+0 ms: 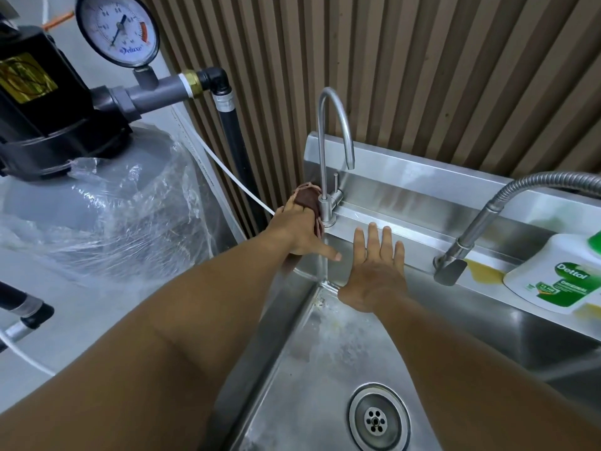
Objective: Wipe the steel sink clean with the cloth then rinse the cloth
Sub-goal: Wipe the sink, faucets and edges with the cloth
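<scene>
**Cloth at the tap base, far-left corner of the sink**

Steel sink (292,369) seen from above, with drain (378,418) near the front and whitish smears over the basin floor. Left hand (300,234) pressed onto a brown cloth (307,198) on the sink's far-left rim, fingers closed over the cloth, forefinger stretched out toward the right. Cloth bunched against the base of the tap (328,203), touching it on the left side. Right hand (374,271) open and flat, fingers spread, holding nothing, laid against the back wall of the basin just right of the far-left corner. Hands close together but not touching.

Gooseneck spout of the tap arching up and over the back ledge. Second tap, with flexible hose (507,203), reaching in from the right edge, its head (450,270) hanging over the back ledge. Dettol bottle (556,275) lying on the ledge at the right edge, on a yellow cloth (484,273). Left of the sink, a grey tank (97,209) wrapped in clear film, with black pump head and pressure gauge (117,29) above it. Ribbed panel wall (422,76) behind.
</scene>
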Demonstrator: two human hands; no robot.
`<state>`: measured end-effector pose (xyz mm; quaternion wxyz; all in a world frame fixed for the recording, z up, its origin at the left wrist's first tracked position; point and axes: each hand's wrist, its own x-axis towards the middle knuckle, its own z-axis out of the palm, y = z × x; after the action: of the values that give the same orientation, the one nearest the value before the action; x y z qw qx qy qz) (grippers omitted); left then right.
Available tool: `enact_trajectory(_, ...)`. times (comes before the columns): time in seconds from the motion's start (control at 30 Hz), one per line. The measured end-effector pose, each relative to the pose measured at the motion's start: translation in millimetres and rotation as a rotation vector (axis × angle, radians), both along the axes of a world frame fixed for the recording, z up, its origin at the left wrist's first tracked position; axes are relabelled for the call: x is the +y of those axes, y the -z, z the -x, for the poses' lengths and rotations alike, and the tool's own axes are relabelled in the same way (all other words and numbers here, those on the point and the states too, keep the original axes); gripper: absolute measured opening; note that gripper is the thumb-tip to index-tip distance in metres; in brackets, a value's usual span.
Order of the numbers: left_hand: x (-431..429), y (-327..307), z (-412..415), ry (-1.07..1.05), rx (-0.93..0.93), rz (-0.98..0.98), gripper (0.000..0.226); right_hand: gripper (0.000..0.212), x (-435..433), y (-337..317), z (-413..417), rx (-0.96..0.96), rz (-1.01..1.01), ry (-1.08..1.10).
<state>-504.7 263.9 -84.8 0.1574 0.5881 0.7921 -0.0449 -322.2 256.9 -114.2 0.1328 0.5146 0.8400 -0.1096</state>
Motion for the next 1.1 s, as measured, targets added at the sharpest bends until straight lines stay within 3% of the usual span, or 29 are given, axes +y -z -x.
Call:
enact_trajectory(0.1,-15,0,-3,0.074,0.09,0.021,0.125,0.113,0,-1,-1,-0.003,0.007,0.001)
enact_trajectory(0.3,-56,4,-7,0.143,0.153,0.019,0.138,0.117,2,1,0,0.001,-0.003,-0.001)
enact_trajectory(0.7,-167,3,-15,0.218,0.268,0.085,0.123,0.113,1,-1,-4,0.047,0.009,-0.013)
enact_trajectory(1.0,-88,-1,-15,0.18,0.188,0.024,0.126,0.119,1,1,-2,0.022,-0.005,-0.008)
enact_trajectory(1.1,-54,-1,-16,0.161,0.203,0.072,0.116,0.118,1,1,-2,0.021,-0.01,-0.007)
